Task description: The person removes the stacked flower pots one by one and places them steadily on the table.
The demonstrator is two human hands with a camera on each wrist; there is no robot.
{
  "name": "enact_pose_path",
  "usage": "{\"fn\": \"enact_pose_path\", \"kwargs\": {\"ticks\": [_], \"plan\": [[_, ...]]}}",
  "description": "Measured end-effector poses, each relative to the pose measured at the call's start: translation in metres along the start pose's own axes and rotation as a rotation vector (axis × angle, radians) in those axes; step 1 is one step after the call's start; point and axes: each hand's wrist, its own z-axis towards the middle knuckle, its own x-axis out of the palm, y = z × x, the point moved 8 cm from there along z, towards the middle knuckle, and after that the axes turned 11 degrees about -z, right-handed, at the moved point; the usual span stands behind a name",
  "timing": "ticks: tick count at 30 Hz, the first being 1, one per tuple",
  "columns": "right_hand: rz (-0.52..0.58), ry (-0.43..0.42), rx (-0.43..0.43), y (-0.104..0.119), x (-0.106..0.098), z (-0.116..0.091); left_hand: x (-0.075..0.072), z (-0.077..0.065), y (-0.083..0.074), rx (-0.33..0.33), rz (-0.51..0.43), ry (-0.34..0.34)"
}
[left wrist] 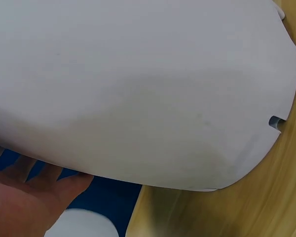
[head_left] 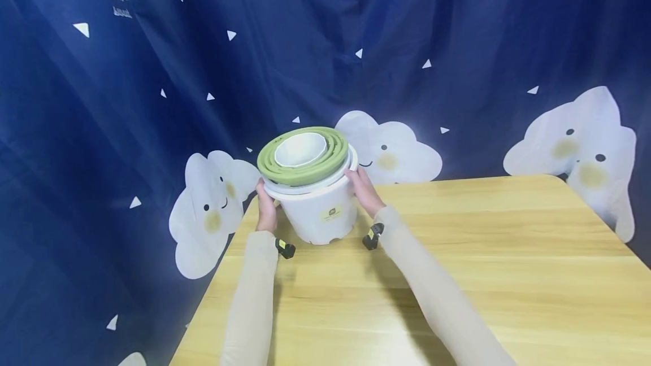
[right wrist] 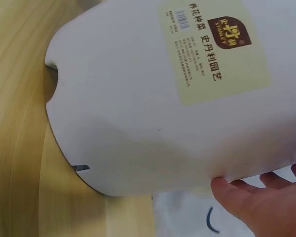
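A large white flowerpot (head_left: 315, 213) stands near the table's far left corner, with smaller pots nested in its mouth. Green pot rims (head_left: 269, 171) form rings inside it, around a white round inner pot (head_left: 300, 149). My left hand (head_left: 267, 208) grips the flowerpot's left side just under the rim. On the opposite side, my right hand (head_left: 365, 190) holds it, thumb near the rim. Notches show along the base in both wrist views. A pale yellow label (right wrist: 217, 54) faces the right wrist camera. Whether the base touches the table cannot be told.
The wooden table (head_left: 483, 253) extends to the right and toward me. Behind it and on the left hangs a dark blue curtain (head_left: 285, 61) with white clouds and triangles. Each wrist wears a small black device (head_left: 373, 236).
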Motion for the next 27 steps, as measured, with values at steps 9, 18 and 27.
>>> {"fn": "enact_pose_path", "kwargs": {"ticks": [9,18,27], "plan": [[-0.013,-0.043,0.011,-0.013,-0.049,-0.022,0.047,-0.010,0.014,0.035,0.012,0.059],[-0.008,-0.061,0.027,-0.023,-0.078,-0.047,0.076,-0.026,0.022,0.037,0.013,0.087],[-0.061,-0.048,0.020,-0.023,-0.104,-0.069,0.099,-0.036,0.025,0.064,0.016,0.165]]}}
